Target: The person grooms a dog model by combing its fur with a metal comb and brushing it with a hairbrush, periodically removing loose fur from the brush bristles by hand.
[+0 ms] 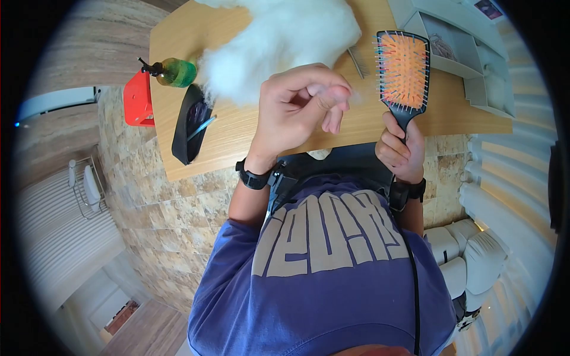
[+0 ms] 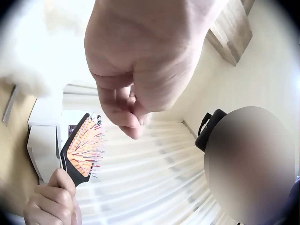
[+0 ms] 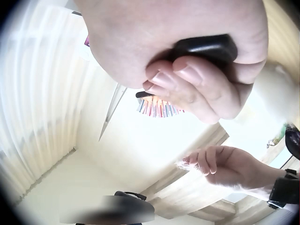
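In the head view, my right hand [image 1: 401, 148] grips the black handle of a paddle hairbrush [image 1: 404, 70], its orange pad and coloured bristles facing up toward me. My left hand [image 1: 291, 110] is raised over the table's near edge, left of the brush and apart from it. Thumb and fingertips pinch together there. A thin white wisp of fluff [image 3: 182, 164] pokes out from those fingertips in the right wrist view. Behind the left hand, a large heap of white fluffy stuffing [image 1: 285, 41] lies on the wooden table [image 1: 469, 118].
A metal comb [image 1: 358, 62] lies beside the heap. On the left stand a green pump bottle [image 1: 178, 72] and a black case [image 1: 189, 127] with a blue pen-like stick [image 1: 203, 127]. White organiser trays [image 1: 457, 50] line the right side. A red stool [image 1: 138, 104] is past the left edge.
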Tool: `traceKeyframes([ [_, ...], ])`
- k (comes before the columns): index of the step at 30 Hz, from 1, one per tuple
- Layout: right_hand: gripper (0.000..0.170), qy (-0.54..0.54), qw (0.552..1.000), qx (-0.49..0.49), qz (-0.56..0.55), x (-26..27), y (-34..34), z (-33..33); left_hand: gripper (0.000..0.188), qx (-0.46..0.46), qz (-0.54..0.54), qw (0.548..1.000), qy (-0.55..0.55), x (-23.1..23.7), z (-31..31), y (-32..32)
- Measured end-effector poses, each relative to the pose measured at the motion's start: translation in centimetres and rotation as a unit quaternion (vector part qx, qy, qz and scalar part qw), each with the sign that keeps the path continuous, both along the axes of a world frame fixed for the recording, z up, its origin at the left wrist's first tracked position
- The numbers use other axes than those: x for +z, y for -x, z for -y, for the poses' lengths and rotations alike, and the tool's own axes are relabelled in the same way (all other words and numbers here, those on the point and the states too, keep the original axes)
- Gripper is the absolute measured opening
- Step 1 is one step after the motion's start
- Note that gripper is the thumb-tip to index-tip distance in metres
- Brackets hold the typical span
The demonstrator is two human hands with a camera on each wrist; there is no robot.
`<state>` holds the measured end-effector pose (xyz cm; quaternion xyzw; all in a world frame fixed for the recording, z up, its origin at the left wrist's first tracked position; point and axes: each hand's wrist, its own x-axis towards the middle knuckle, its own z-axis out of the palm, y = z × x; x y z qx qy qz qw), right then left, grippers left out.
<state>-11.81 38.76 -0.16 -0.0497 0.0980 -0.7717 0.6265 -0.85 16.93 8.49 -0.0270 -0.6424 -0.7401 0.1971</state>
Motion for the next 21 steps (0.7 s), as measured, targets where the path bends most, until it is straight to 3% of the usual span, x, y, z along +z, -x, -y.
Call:
traceKeyframes([
  [6,0.044,0.001,1.000,0.007,0.006,0.1,-0.4,0.5,0.011,0.060,0.003,0.998,-0.012,-0.3,-0.7,0.7],
  [9,0.043,-0.054,0.998,-0.003,-0.019,0.5,-0.8,0.8,0.019,0.090,0.000,0.996,-0.002,0.0,-1.3,0.7],
  [15,0.042,-0.089,0.994,-0.031,-0.062,0.8,-1.2,1.1,0.021,0.159,-0.080,0.984,-0.024,0.4,-1.7,0.7],
  [18,0.042,-0.087,0.994,-0.037,-0.062,0.9,-1.2,1.1,0.021,0.219,-0.181,0.958,0.026,1.1,-1.8,-0.9],
  [21,0.041,-0.106,0.988,-0.059,-0.095,1.1,-1.3,1.1,0.021,0.210,-0.266,0.940,0.032,2.4,-2.0,-1.7],
])
